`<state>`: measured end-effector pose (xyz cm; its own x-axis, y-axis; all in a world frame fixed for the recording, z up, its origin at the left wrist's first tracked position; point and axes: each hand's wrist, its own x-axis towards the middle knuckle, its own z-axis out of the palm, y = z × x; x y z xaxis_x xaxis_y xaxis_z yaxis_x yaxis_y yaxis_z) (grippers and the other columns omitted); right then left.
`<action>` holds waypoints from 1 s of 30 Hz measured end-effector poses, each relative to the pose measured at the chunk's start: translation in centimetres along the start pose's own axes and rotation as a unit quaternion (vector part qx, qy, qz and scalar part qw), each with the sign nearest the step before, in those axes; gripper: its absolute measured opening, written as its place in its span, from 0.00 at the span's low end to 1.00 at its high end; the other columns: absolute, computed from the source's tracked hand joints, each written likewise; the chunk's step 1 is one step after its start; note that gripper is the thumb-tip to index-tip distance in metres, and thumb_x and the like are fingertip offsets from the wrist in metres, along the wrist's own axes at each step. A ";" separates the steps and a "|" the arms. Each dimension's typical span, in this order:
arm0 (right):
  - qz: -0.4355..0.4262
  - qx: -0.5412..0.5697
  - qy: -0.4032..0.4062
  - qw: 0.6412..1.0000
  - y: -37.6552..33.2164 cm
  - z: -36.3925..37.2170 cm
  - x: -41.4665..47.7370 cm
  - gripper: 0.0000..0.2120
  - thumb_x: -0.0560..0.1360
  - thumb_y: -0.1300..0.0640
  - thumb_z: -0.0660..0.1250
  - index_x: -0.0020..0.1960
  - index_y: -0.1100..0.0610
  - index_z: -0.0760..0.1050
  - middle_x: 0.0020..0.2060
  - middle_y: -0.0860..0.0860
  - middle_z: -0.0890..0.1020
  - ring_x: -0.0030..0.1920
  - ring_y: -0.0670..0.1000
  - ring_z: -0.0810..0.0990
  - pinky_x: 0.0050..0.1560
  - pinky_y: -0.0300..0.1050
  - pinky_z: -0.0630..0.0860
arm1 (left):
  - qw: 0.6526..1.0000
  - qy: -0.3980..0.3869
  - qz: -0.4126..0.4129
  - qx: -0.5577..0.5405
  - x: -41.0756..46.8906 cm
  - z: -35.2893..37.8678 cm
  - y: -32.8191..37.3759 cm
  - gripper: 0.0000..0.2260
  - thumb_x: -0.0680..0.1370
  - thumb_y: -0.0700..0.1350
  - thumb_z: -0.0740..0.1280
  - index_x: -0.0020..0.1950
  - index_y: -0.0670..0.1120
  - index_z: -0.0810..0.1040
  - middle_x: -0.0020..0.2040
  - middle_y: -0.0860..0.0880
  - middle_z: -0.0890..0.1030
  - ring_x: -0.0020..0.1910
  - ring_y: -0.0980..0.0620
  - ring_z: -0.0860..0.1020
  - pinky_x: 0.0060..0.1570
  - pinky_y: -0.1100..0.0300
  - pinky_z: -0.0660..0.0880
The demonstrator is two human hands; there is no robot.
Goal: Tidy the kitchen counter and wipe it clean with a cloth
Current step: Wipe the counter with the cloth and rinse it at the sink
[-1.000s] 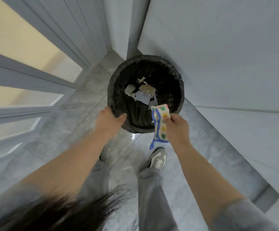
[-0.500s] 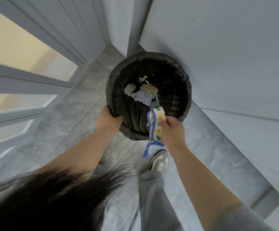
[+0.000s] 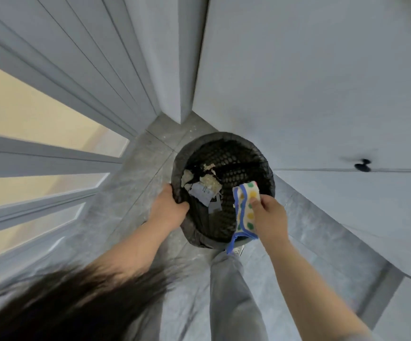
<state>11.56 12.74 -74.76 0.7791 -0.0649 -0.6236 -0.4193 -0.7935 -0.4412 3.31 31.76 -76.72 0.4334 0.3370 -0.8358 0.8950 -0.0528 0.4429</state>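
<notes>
Left hand (image 3: 168,210) is gripping the rim of the mesh bin (image 3: 248,163); right hand (image 3: 269,217) is pinching the dotted cloth (image 3: 245,205) above it. Scraps (image 3: 209,180) are lying inside, with wiping likely remaining.

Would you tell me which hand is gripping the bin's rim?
The left hand grips the bin rim; the right hand holds the dotted cloth.

Soft cloth (image 3: 246,207); mesh bin (image 3: 238,153).
</notes>
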 end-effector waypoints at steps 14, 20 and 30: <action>0.069 0.195 0.256 0.944 7.4 -18.1 -23.5 0.14 0.78 0.57 0.60 0.35 0.60 0.69 0.28 0.50 0.71 0.30 0.48 0.67 0.32 0.43 0.65 | 0.955 -0.044 0.187 0.226 -24.0 2.7 10.3 0.09 0.76 0.42 0.65 0.52 0.47 0.67 0.40 0.51 0.73 0.39 0.51 0.72 0.32 0.61 0.66; 0.126 0.277 0.341 0.890 16.0 -25.4 -29.5 0.16 0.77 0.56 0.61 0.34 0.63 0.67 0.28 0.54 0.68 0.30 0.49 0.66 0.31 0.45 0.63 | 0.917 -0.096 0.247 0.297 -33.3 12.8 13.0 0.10 0.75 0.41 0.65 0.54 0.47 0.68 0.45 0.49 0.76 0.45 0.46 0.75 0.41 0.58 0.68; 0.219 0.327 0.458 0.797 32.7 -38.8 -40.2 0.16 0.79 0.54 0.59 0.35 0.61 0.65 0.28 0.52 0.65 0.29 0.50 0.61 0.29 0.45 0.58 | 0.842 -0.185 0.334 0.380 -47.0 33.5 15.1 0.09 0.74 0.43 0.65 0.53 0.48 0.70 0.45 0.51 0.77 0.42 0.52 0.75 0.36 0.62 0.72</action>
<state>-15.37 -34.13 -39.09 0.3784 -0.9017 -0.2091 -0.6646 -0.1074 -0.7395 -0.07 -16.36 -41.60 0.7437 -0.3161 -0.5891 0.1858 -0.7487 0.6363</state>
